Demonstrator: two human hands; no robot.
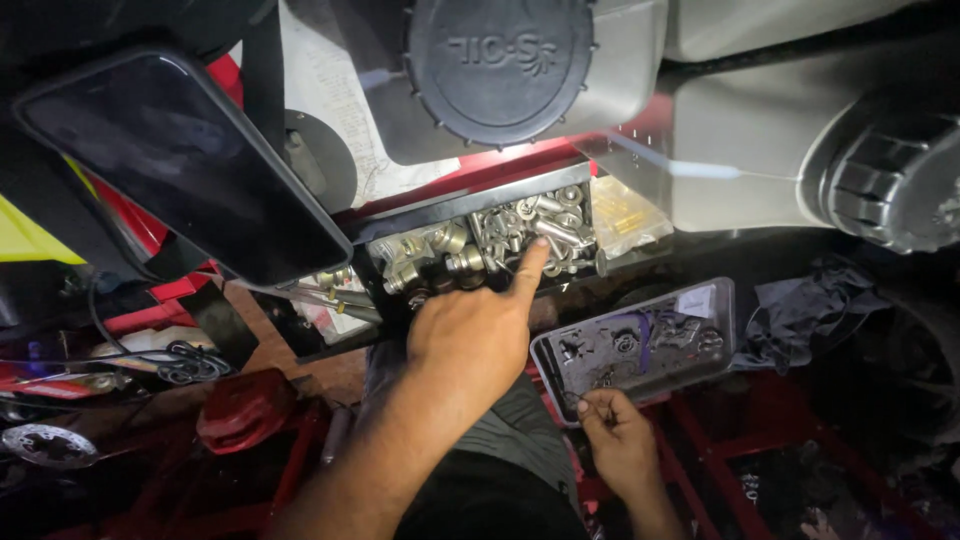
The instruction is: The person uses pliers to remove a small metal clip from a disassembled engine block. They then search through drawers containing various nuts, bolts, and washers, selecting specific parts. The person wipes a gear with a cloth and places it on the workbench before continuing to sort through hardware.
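Note:
My left hand (pixel 470 335) reaches forward into a black compartment tray (pixel 450 205) full of silver bolts and nuts (pixel 545 225). Its index finger is stretched out and its tip touches the pile of bolts; the other fingers are curled and nothing shows in them. Brass-coloured fittings (pixel 430 255) lie in the compartment just left of the finger. Lower right, my right hand (pixel 618 440) pinches the near edge of a flat grey tray (pixel 700 365) that holds several small dark parts.
A dark-screened phone (pixel 180 160) sits up left. A big black round cap (pixel 500 65) on a pale plastic container hangs over the bolt tray. A clear bag of yellow bits (pixel 625 215), a black cloth (pixel 810 310), red frame bars (pixel 730 450) and a red lump (pixel 245 410) surround the hands.

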